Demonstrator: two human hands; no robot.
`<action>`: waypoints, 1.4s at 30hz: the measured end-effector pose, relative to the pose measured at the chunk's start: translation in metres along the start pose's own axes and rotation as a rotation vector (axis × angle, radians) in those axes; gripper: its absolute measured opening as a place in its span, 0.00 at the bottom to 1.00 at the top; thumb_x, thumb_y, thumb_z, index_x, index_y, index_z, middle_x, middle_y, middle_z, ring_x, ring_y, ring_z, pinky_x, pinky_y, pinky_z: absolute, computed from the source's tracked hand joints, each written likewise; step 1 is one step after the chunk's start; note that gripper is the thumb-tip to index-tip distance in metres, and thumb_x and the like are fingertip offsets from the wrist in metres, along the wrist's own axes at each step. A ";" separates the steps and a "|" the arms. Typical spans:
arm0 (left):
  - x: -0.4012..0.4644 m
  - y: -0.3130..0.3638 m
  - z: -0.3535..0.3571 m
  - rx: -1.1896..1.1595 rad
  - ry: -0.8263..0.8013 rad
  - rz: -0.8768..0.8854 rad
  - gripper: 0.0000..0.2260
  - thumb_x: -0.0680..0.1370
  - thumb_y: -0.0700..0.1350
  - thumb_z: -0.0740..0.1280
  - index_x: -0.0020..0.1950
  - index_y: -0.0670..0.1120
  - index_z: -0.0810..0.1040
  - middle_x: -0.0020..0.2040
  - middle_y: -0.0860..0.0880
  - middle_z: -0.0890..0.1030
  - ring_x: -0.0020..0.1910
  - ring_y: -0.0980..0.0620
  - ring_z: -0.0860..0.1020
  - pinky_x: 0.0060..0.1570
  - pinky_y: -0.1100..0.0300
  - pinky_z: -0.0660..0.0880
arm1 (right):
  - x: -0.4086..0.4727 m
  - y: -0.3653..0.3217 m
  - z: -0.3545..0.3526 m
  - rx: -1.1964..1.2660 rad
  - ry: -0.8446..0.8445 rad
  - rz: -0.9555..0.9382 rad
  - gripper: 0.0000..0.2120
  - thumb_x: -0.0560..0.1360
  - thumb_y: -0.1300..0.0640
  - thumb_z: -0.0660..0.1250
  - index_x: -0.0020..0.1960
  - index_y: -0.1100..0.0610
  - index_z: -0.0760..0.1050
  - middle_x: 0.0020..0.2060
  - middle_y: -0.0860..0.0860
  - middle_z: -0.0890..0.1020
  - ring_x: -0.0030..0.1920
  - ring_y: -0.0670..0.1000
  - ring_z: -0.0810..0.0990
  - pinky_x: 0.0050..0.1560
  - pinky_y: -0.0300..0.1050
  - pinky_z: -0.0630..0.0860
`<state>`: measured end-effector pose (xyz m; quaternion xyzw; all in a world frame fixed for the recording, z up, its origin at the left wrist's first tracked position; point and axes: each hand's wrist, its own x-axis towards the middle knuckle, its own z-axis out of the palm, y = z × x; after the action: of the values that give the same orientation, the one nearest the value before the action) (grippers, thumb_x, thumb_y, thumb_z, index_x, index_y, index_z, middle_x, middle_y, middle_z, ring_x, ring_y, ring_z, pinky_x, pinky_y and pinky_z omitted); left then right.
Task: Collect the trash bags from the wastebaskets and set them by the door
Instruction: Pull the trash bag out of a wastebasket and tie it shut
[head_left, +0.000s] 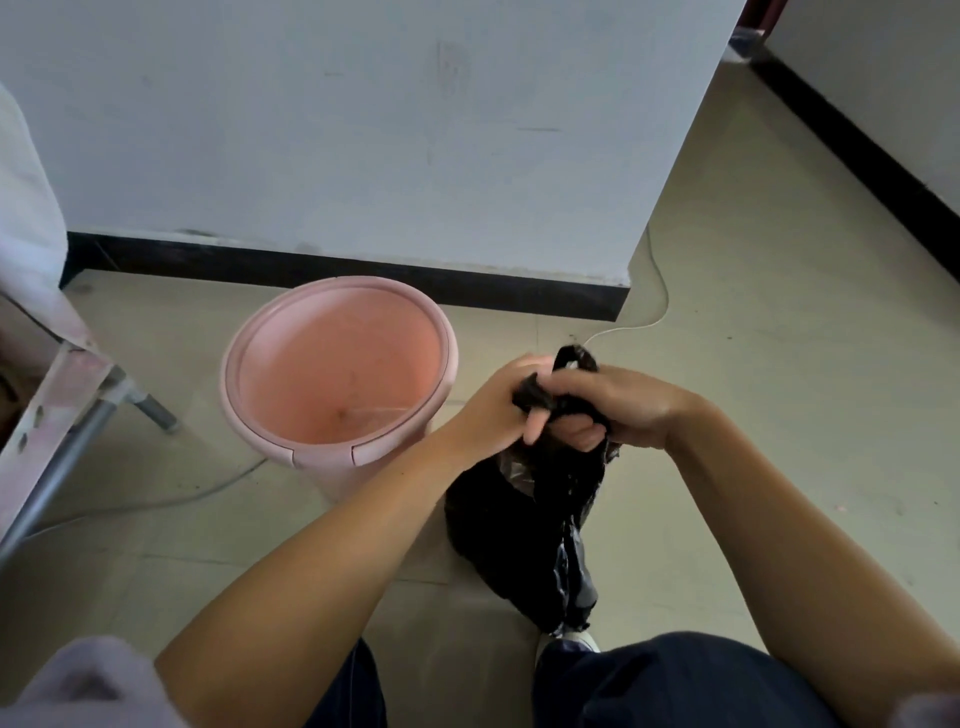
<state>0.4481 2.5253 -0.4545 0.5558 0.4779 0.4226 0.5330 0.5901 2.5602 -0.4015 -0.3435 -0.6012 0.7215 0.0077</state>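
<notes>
A black trash bag (530, 525) hangs over the floor in front of my knees, its bunched neck between both hands. My left hand (498, 405) pinches one twisted end of the neck. My right hand (618, 405) grips the other end, and a loop of plastic sticks up behind its fingers. To the left stands a pink wastebasket (337, 364), upright, with no liner and a bare inside.
A white wall with a black baseboard (363, 270) runs behind the basket and ends at a corner (628, 291). A white cable (660, 280) trails on the tiled floor. A pink metal-legged frame (67, 395) stands at the left. Open floor stretches to the right.
</notes>
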 end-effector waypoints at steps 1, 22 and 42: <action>0.003 -0.003 -0.003 0.037 0.024 -0.039 0.06 0.74 0.36 0.62 0.47 0.37 0.77 0.40 0.44 0.77 0.43 0.50 0.74 0.49 0.55 0.71 | -0.001 0.000 -0.002 -0.162 -0.031 0.083 0.19 0.80 0.55 0.54 0.46 0.65 0.80 0.24 0.47 0.60 0.24 0.45 0.56 0.26 0.38 0.52; -0.001 -0.036 0.004 -0.020 0.333 -0.241 0.12 0.78 0.39 0.60 0.36 0.47 0.74 0.30 0.52 0.71 0.29 0.56 0.69 0.30 0.64 0.64 | 0.030 0.048 -0.006 -0.752 0.381 -0.003 0.17 0.81 0.56 0.54 0.69 0.53 0.67 0.63 0.55 0.75 0.63 0.57 0.72 0.61 0.49 0.68; -0.093 -0.165 -0.070 0.644 0.576 -0.817 0.12 0.77 0.42 0.58 0.37 0.38 0.72 0.39 0.38 0.76 0.41 0.39 0.73 0.39 0.56 0.66 | -0.004 0.185 -0.081 1.185 1.135 0.045 0.14 0.68 0.70 0.44 0.32 0.55 0.60 0.14 0.47 0.66 0.16 0.46 0.65 0.21 0.35 0.60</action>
<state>0.3491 2.4429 -0.6097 0.3235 0.8826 0.1510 0.3059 0.7085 2.5774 -0.5641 -0.6070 -0.0179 0.6358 0.4765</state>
